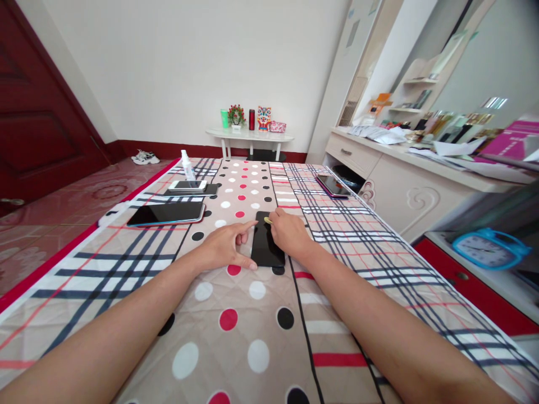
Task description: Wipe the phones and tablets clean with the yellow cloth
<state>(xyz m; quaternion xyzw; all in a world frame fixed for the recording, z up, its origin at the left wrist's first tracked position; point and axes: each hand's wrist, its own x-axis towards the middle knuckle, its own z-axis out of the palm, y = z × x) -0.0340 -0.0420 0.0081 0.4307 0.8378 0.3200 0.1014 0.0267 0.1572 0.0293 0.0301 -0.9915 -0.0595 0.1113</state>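
Observation:
A black smartphone point(268, 247) lies flat, screen up, on the patterned quilt in front of me. My left hand point(225, 244) rests at its left side. The index finger reaches to the phone's upper left edge and the thumb to its lower left corner, spread apart, while the other fingers curl under. Over the phone's upper right part, my right hand point(290, 230) is closed in a pinch. A small yellowish piece point(268, 220) sticks out from its fingertips against the screen; its kind is too small to make out.
At the left lie a large phone point(166, 214), a white phone point(187, 186) on a dark flat item point(210, 191), and a spray bottle point(187, 166). Another phone point(332, 186) lies far right. A dresser point(404, 185) and a blue clock point(484, 248) stand beside the quilt point(236, 342).

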